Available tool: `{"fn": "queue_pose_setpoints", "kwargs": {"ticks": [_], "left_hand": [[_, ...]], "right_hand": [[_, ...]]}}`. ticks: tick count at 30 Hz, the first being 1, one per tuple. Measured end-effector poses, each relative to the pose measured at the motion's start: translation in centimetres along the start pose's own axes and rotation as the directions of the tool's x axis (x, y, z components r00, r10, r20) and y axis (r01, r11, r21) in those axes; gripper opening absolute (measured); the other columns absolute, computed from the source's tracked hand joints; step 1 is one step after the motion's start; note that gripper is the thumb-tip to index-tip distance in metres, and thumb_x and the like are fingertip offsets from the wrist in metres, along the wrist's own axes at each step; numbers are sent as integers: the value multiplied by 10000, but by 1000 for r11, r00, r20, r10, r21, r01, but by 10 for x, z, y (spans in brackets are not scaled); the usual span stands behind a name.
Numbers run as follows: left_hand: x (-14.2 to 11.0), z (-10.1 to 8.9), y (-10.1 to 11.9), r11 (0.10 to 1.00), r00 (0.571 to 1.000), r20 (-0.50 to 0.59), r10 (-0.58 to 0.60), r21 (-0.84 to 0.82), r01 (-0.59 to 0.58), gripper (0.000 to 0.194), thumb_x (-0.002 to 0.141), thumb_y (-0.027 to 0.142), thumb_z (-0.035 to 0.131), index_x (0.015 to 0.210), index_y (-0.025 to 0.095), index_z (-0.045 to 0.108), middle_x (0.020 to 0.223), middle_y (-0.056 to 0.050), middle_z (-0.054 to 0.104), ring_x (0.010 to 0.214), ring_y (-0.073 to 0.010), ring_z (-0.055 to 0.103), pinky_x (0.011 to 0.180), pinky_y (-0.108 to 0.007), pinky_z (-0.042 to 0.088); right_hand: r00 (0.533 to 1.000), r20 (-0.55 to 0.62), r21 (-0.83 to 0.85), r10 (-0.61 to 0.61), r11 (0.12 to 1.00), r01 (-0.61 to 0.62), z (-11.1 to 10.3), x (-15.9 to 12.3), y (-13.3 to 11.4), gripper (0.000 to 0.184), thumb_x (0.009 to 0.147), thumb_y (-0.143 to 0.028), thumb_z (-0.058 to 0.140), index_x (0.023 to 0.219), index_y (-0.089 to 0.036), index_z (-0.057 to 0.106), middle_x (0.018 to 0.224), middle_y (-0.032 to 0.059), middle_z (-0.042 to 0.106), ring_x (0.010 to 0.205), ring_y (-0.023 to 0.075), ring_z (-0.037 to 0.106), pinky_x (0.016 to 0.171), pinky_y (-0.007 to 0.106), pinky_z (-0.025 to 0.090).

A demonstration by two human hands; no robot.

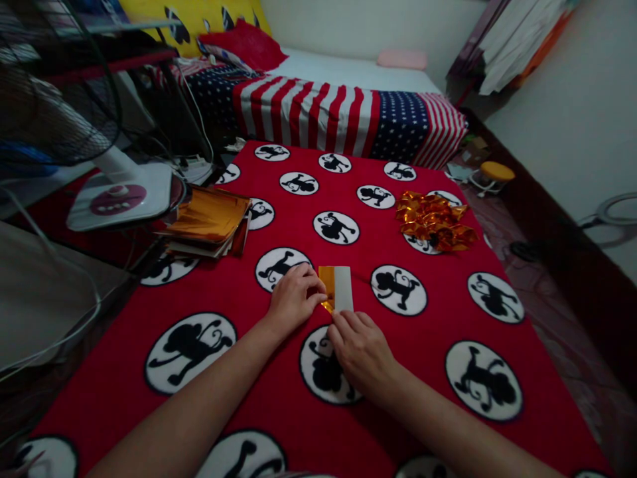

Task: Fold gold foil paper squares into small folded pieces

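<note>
in the head view, a small sheet of paper (343, 288) is seen near the middle of a red cloth (432, 362), with a shiny gold strip along its left part and a pale, whitish strip along its right. the sheet is laid flat, and its lower left corner is being worked between both hands. by the left hand (296, 292), the gold edge is held at the left, with the thumb and curled fingers brought close together on it. by the right hand (361, 348), the lower edge is touched with bunched fingertips; whether the paper is pinched there or only pressed down cannot be told. a crinkled bit of gold is shown between the two sets of fingertips.

the red cloth is printed with black monkeys in white circles. at its left side, a stack of gold sheets (206, 216) is piled unevenly, just beside the white base of a fan (124, 196). at the far right, a heap of crumpled gold pieces (432, 222) is spread, well apart from the hands. beyond the cloth, a bed (343, 66) is draped with a striped and starred cover (308, 113), and a red pillow (249, 45) and a pink pillow (402, 60) are set on it. a yellow-topped stool (497, 171) is placed at the right.
</note>
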State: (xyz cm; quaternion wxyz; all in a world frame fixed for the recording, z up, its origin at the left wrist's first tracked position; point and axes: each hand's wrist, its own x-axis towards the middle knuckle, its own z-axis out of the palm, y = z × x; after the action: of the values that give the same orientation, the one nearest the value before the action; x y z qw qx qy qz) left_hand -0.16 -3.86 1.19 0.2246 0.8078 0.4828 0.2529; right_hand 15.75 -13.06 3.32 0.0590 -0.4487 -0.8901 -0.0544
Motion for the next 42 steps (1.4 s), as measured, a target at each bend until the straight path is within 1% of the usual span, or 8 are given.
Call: {"fn": "queue_pose_setpoints", "kwargs": {"ticks": [4, 11, 16, 23, 28, 36, 40, 42], "left_hand": [[0, -1, -2, 1000, 1000, 3, 8, -19, -7, 33, 730, 220, 727, 728, 222, 694, 872, -7, 567, 898, -175, 543, 768, -303, 441], [0, -1, -2, 999, 1000, -19, 9, -33, -9, 38, 735, 207, 719, 720, 212, 684, 877, -7, 572, 892, -171, 537, 779, -302, 441], [-1, 1, -3, 999, 999, -27, 24, -23, -25, 49, 744, 225, 715, 719, 211, 675, 870, -7, 566, 893, -171, 535, 778, -303, 437], [-2, 1, -2, 1000, 999, -32, 21, -19, -21, 58, 740, 225, 720, 707, 212, 675, 863, -3, 565, 886, -167, 537, 767, -303, 431], [-3, 0, -1, 1000, 999, -31, 31, 2, -31, 55, 748, 233, 712, 714, 212, 674, 879, -11, 568, 904, -179, 534, 776, -314, 434], [-2, 1, -3, 999, 999, -24, 38, 2, -38, 48, 743, 230, 716, 719, 216, 677, 890, -9, 575, 903, -178, 537, 786, -317, 436], [-2, 1, -2, 999, 999, -22, 36, 7, -36, 67, 734, 247, 731, 717, 218, 673, 871, -7, 568, 891, -181, 535, 780, -323, 433], [-2, 1, -2, 999, 999, -21, 38, 8, -38, 76, 732, 258, 736, 723, 219, 671, 872, -8, 565, 896, -183, 535, 776, -323, 433]], "right_hand": [[998, 0, 56, 70, 996, -70, 3, -1, 0, 178, 818, -57, 527, 952, -143, 607, 866, 81, 608, 829, 229, 506, 748, 355, 363], [975, 4, 34, 221, 975, -221, 11, 1, -9, 565, 783, -46, 507, 1344, -42, 440, 1000, 133, 591, 909, 258, 462, 783, 388, 375], [945, 85, 45, 316, 946, -320, 8, 5, -11, 568, 782, -98, 525, 1347, -74, 462, 1106, 149, 565, 948, 275, 445, 780, 404, 377], [939, 95, 74, 331, 938, -338, 8, 1, -1, 519, 831, -136, 511, 1349, -154, 480, 1102, 133, 559, 962, 274, 451, 796, 405, 372], [945, 57, 151, 322, 933, -326, 9, -1, -2, 500, 925, -334, 486, 1390, -158, 432, 1105, 125, 549, 964, 260, 455, 822, 402, 387], [959, 7, 45, 282, 958, -282, 8, -19, -5, 469, 868, -396, 610, 1276, -173, 551, 1132, 123, 583, 1013, 264, 473, 859, 403, 379], [967, -12, 160, 253, 956, -248, -5, -11, 17, 199, 904, -363, 559, 1008, -244, 679, 1131, 82, 581, 1031, 242, 492, 896, 403, 370], [948, -90, 218, 305, 935, -280, -7, 4, 33, 193, 915, -344, 536, 896, -225, 686, 1198, 89, 556, 1109, 251, 474, 952, 419, 349]]}}
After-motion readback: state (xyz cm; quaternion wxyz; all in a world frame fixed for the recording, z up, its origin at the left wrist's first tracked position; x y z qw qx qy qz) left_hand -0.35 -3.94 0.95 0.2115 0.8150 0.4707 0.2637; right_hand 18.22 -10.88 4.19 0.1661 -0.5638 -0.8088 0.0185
